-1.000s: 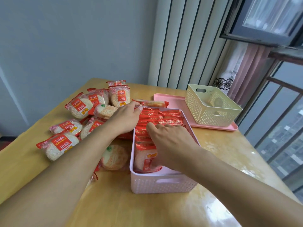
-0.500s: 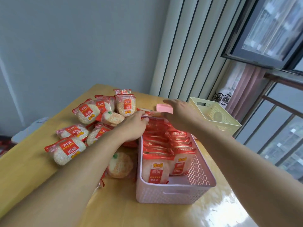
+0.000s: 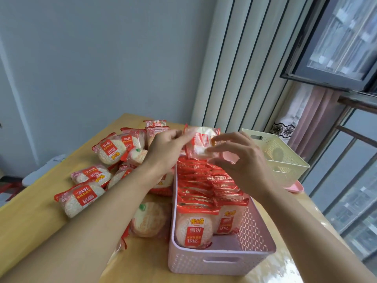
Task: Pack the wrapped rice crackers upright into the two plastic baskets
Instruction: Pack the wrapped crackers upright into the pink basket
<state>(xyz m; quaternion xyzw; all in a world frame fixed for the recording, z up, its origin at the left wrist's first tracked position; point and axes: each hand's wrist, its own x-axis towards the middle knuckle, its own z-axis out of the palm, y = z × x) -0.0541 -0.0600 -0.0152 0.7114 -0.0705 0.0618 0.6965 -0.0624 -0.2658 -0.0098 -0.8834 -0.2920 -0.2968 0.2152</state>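
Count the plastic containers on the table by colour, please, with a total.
Pink basket: 1
Cream basket: 1
Pink tray under the cream basket: 1
Total: 3

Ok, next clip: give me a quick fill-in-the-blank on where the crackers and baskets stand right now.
1. The cracker packet held up by the left hand and right hand is above the ____ basket.
2. The cream basket holds ____ packets.
3. The packets in the pink basket stand ____.
4. The loose packets lie on the table to the ____ of the pink basket.

Missing words: pink; no; upright; left
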